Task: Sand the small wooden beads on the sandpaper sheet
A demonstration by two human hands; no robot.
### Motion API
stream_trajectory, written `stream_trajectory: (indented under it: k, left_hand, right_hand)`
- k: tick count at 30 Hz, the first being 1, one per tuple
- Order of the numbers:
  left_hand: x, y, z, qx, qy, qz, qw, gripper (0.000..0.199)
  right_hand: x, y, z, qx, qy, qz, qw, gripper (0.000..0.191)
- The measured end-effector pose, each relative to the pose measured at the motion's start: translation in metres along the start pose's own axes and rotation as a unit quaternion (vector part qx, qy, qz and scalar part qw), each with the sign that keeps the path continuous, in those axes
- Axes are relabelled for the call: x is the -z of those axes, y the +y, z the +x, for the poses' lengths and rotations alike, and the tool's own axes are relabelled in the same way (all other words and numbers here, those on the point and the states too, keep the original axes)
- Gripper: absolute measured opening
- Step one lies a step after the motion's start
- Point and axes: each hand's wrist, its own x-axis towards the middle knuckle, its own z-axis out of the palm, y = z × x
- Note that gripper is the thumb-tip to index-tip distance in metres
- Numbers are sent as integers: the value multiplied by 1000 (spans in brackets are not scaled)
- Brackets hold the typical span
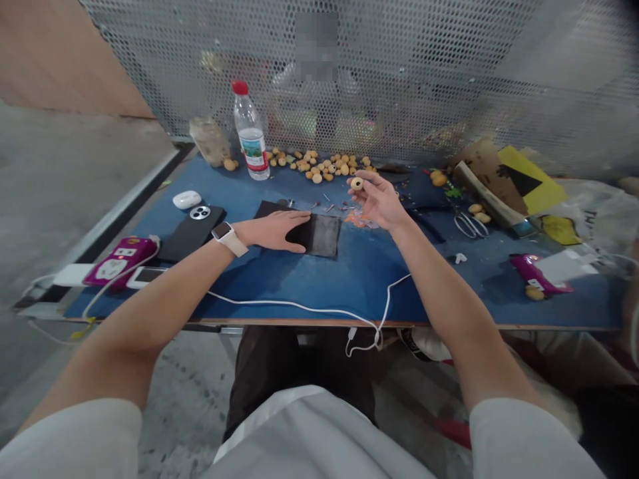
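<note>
My left hand (276, 230) lies flat with its fingers spread on a dark rectangular pad (324, 236) at the middle of the blue table. A watch with a pale strap is on that wrist. My right hand (380, 199) is raised to the right of the pad and holds a small round tan ball (356, 183) with a dark spot, between thumb and fingers. Below it on the table are orange and pink scraps (360, 219). Small metal pieces (330, 207) lie just behind the pad.
Many tan balls (344, 164) line the back, beside a red-capped bottle (253, 150) and a jar (210, 141). A phone (192, 233) and purple power strip (121, 261) lie left. Scissors (470, 225) and an open box (492, 193) are right. A white cable (299, 305) crosses the front.
</note>
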Motion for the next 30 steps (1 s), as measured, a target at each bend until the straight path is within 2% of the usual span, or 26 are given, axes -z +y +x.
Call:
stream_trajectory:
  k: [6, 14, 19, 22, 24, 27, 30]
  left_hand:
    - [3, 2, -2, 1, -3, -4, 1000, 119]
    - [7, 7, -3, 3, -9, 2, 1000, 118]
    - [7, 6, -4, -1, -2, -3, 1000, 117]
    - [5, 4, -3, -3, 15, 3, 1000, 115]
    - [3, 3, -2, -9, 35, 10, 999, 113]
    - [2, 2, -2, -27, 63, 14, 998, 109]
    - [2, 0, -3, -44, 92, 6, 995, 104]
  right_hand:
    - [0, 1, 0, -3, 11, 27, 1000, 71]
    - [4, 8, 2, 1, 9, 4, 1000, 72]
    - [13, 23, 12, 0, 54, -19, 998, 64]
    - [21, 29, 14, 2, 102, -112, 988, 55]
    - [25, 30, 12, 28, 114, -215, 970, 45]
    - [25, 27, 4, 90, 70, -356, 928, 29]
    - [19, 22, -1, 115, 10, -412, 904, 23]
